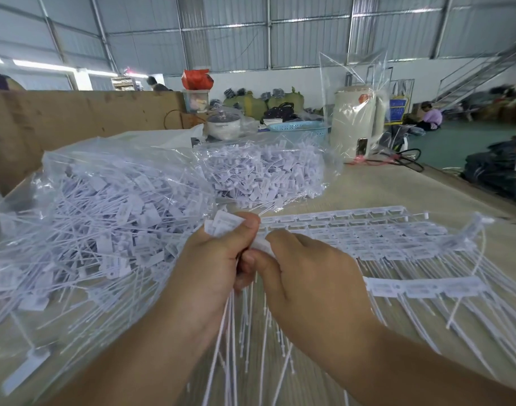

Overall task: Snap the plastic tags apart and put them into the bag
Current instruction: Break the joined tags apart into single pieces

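The light wooden table (397,183) filled the lower frame. On its left side lay the large clear plastic bag (84,224), full of loose white plastic tags. A second clear bag of tags (262,174) lay at the centre, further back. At the right, flat sheets of joined white tags (368,238) were spread on the table. At the lower centre, the left hand (209,265) gripped a bunch of separated tags (224,225) with curled fingers and thumb. Touching it, the right hand (312,271) pinched the sheet's edge.
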A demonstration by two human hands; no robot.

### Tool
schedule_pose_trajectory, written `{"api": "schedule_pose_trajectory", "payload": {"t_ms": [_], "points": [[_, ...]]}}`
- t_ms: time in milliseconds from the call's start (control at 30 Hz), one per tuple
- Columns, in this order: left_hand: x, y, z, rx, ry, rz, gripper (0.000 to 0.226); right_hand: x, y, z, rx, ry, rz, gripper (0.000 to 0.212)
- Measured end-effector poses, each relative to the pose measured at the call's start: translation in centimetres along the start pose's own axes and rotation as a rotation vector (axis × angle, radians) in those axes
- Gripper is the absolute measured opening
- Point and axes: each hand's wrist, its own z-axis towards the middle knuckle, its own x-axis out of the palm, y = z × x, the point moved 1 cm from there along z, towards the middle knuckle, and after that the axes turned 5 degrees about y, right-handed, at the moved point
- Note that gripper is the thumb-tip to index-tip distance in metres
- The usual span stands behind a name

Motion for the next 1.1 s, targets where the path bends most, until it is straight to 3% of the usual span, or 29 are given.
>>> {"api": "schedule_pose_trajectory", "payload": {"t_ms": [133, 300, 367, 467, 567, 633, 800, 967, 1100], "points": [[0.4, 0.5, -0.2, -0.013, -0.074, -0.001, 0.031, 0.0, 0.0, 0.0, -0.011, -0.042, 0.016, 0.033], [-1.7, 0.0, 1.8, -0.195, -0.189, -0.236, 0.014, -1.0, -0.6, 0.4, -0.067, -0.08, 0.071, 0.033], [-3.0, -0.9, 2.2, -0.199, -0.101, -0.21, 0.007, -1.1, -0.8, 0.4, -0.083, 0.002, 0.083, 0.036], [-2.8, -1.2, 1.5, -0.161, 0.102, 0.012, 0.012, -0.7, -1.0, 0.2, -0.075, 0.177, 0.045, 0.038], [-2.3, -0.6, 1.2, -0.145, 0.125, 0.19, 0.031, -0.6, -0.9, 0.2, -0.037, 0.321, 0.065, 0.041], [-2.4, -0.6, 1.3, -0.11, 0.128, 0.278, 0.042, -0.7, -1.3, 0.1, -0.023, 0.344, 0.1, 0.046], [-1.7, -0.3, 0.8, -0.085, 0.184, 0.272, 0.036, -1.5, -1.4, 0.7, -0.037, 0.367, 0.19, 0.046], [-0.8, -0.1, 0.0, -0.089, 0.361, 0.228, 0.044, -1.7, -1.6, 0.8, -0.022, 0.389, 0.309, 0.049], [-0.8, 0.2, -0.1, -0.105, 0.339, 0.232, 0.027, -1.4, -1.7, 0.6, -0.007, 0.427, 0.313, 0.058]]}}
